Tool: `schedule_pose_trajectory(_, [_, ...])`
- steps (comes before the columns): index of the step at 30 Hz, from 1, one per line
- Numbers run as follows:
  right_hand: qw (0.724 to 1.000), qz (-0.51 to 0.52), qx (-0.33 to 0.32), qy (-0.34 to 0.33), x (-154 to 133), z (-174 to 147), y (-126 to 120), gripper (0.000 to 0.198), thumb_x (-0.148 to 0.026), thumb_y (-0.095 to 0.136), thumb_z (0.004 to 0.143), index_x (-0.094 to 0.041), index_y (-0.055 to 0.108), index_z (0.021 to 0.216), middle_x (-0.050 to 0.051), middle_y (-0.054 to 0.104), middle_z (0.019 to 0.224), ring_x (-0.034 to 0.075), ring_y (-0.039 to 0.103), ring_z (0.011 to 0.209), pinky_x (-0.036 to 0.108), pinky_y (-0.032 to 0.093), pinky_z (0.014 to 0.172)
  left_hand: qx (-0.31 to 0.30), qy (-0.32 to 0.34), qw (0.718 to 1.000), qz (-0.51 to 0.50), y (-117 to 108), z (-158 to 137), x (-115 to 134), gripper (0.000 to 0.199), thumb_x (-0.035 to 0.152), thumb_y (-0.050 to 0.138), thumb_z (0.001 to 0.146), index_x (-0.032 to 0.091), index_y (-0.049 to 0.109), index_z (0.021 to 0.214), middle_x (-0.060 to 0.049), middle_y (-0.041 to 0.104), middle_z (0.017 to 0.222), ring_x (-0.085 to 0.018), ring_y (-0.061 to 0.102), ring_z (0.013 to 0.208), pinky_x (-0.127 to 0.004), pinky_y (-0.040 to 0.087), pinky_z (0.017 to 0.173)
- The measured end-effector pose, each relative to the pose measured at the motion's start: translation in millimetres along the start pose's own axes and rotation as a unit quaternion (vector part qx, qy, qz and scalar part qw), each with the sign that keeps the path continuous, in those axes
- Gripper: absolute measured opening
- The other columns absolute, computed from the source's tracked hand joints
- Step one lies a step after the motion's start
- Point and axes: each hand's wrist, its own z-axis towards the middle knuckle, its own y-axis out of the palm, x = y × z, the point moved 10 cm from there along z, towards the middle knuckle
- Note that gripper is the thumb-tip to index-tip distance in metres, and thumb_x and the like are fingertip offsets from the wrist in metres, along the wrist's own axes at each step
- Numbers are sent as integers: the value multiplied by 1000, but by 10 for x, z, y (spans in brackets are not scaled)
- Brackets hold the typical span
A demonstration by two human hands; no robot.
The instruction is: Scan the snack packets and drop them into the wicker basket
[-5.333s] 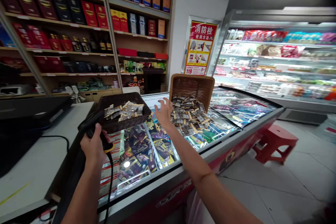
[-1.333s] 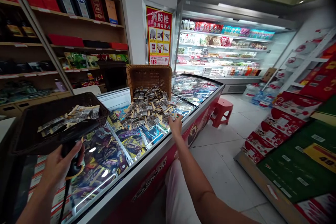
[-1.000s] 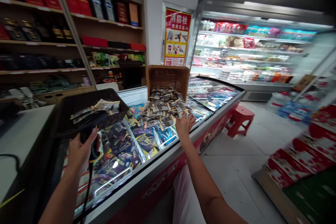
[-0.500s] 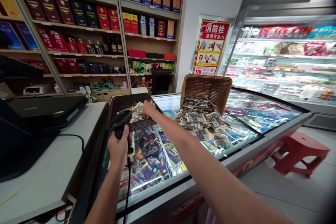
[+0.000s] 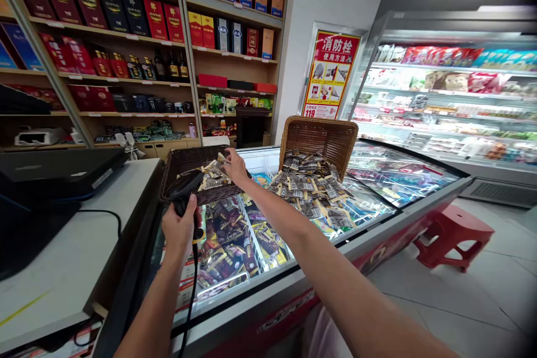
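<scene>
My left hand (image 5: pixel 179 227) is closed round the handle of a black corded barcode scanner (image 5: pixel 184 187). Its head is over the near side of a dark brown wicker basket (image 5: pixel 176 162). At the right side of that basket, my right hand (image 5: pixel 235 166) pinches a small snack packet (image 5: pixel 221 159) above other loose packets (image 5: pixel 212 177). A lighter brown basket (image 5: pixel 319 137) lies tipped on its side to the right, with a heap of similar packets (image 5: pixel 308 187) spilling from it onto the freezer's glass top.
The chest freezer (image 5: pixel 272 288) holds packaged goods under its glass. A white counter (image 5: pixel 54 235) with a black device (image 5: pixel 62 168) stands to the left. A red stool (image 5: pixel 455 238) stands on the floor at right. Stocked shelves (image 5: pixel 126 33) line the back.
My right hand has risen slightly from the packets with one between its fingers. My left hand keeps the scanner over the dark basket. The view has shifted a little.
</scene>
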Motion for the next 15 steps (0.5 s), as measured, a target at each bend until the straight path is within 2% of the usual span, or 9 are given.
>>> schedule_pose_trajectory(2, [988, 113, 82, 73, 130, -135, -329, 30, -27, 71, 86, -23, 66, 116, 2, 70, 109, 18, 63, 103, 27, 48, 90, 14, -12, 999, -30, -6, -16, 22, 44, 61, 75, 80, 23, 54, 76, 5, 57, 55, -12, 50, 42, -24, 41, 41])
schedule_pose_trajectory(3, [972, 173, 119, 106, 217, -247, -480, 25, -34, 72, 86, -22, 68, 107, 1, 70, 103, 18, 62, 98, 26, 49, 87, 13, -16, 999, -41, 10, -25, 33, 44, 61, 77, 78, 23, 55, 76, 5, 57, 55, -12, 50, 42, -24, 40, 40])
schedule_pose_trajectory(5, [927, 298, 160, 159, 412, -520, -689, 27, -43, 73, 83, -21, 69, 99, 0, 69, 93, 16, 61, 88, 24, 49, 77, -2, -17, 999, -50, 68, -42, 60, 44, 60, 78, 76, 22, 56, 77, 5, 58, 57, -12, 51, 41, -25, 40, 39])
schedule_pose_trajectory(8, [851, 442, 179, 218, 739, -945, -823, 35, -44, 81, 73, -21, 70, 98, 0, 68, 88, 14, 58, 77, 22, 46, 65, -26, -19, 997, -65, 165, -71, 74, 46, 61, 81, 73, 21, 59, 82, 5, 59, 60, -12, 51, 42, -24, 41, 39])
schedule_pose_trajectory(11, [786, 514, 214, 269, 1066, -1271, -855, 35, -36, 84, 68, -22, 68, 96, 1, 69, 92, 12, 56, 72, 23, 47, 63, -57, -29, 995, -77, 267, -105, 70, 50, 61, 84, 71, 20, 61, 86, 5, 60, 63, -11, 51, 42, -24, 40, 38])
schedule_pose_trajectory(13, [766, 526, 227, 294, 1202, -1376, -842, 31, -33, 83, 68, -23, 66, 92, 1, 68, 92, 11, 55, 70, 24, 50, 66, -83, -33, 993, -76, 325, -124, 78, 51, 62, 84, 70, 20, 61, 86, 6, 59, 63, -10, 50, 42, -23, 39, 38])
schedule_pose_trajectory(15, [777, 505, 229, 296, 1240, -1396, -866, 29, -34, 83, 69, -22, 66, 88, 1, 66, 89, 11, 55, 69, 26, 52, 67, -130, -39, 989, -66, 404, -147, 72, 51, 62, 85, 70, 20, 60, 84, 5, 59, 62, -10, 49, 42, -23, 39, 39])
